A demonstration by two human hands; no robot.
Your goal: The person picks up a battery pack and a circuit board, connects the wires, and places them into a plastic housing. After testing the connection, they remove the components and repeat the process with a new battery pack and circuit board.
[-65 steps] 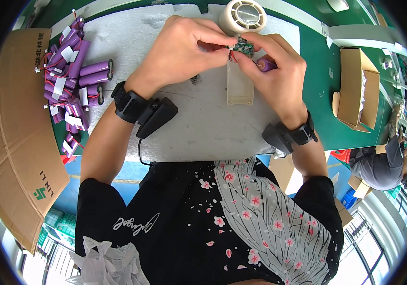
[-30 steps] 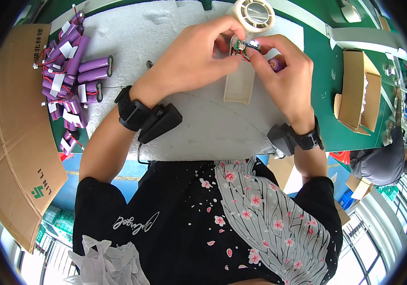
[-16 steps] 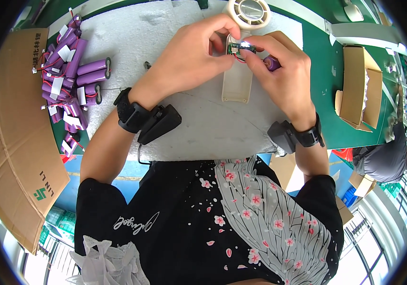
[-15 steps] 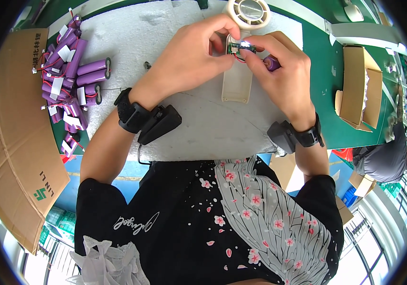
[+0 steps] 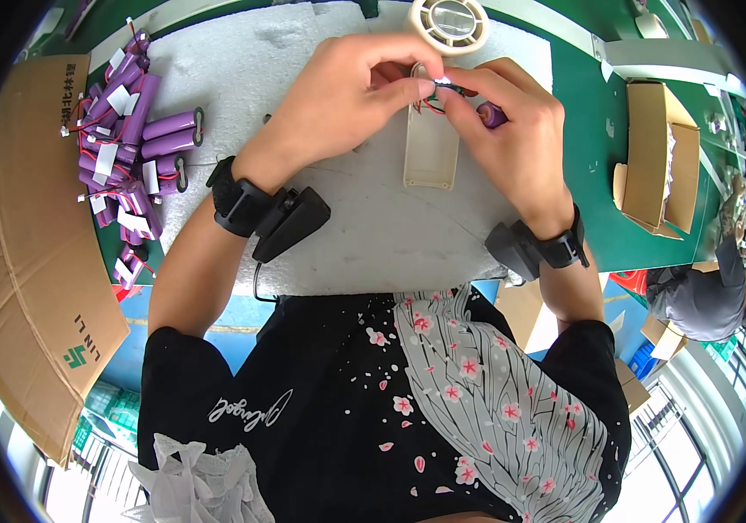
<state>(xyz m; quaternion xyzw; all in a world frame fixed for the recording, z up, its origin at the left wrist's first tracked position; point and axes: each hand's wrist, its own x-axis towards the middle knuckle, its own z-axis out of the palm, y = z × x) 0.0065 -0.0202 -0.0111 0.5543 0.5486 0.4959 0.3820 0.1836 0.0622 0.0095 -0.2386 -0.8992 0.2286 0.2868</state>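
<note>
A small green circuit board (image 5: 454,88) with a lit white spot and red wires is held at the top of an open cream shell (image 5: 430,159). My right hand (image 5: 521,126) pinches the board between thumb and forefinger. Against the same right hand rests a purple battery cell (image 5: 491,114), partly hidden by its fingers. Thumb and forefinger of my left hand (image 5: 351,96) close at the board's left end, covering much of it. Beyond the fingertips, a round cream fan head (image 5: 450,26) with a ring of slots adjoins the shell.
Purple battery packs (image 5: 133,131) with wires and white tabs lie heaped at the left, beside a large cardboard sheet (image 5: 33,253). A pale foam mat (image 5: 364,235) covers the green table (image 5: 586,174). An open cardboard box (image 5: 652,166) stands right; another person (image 5: 708,292) is farther off.
My left thumb has moved up and over the board's left end, which showed more before. The fan head, shell and right hand have shifted slightly left.
</note>
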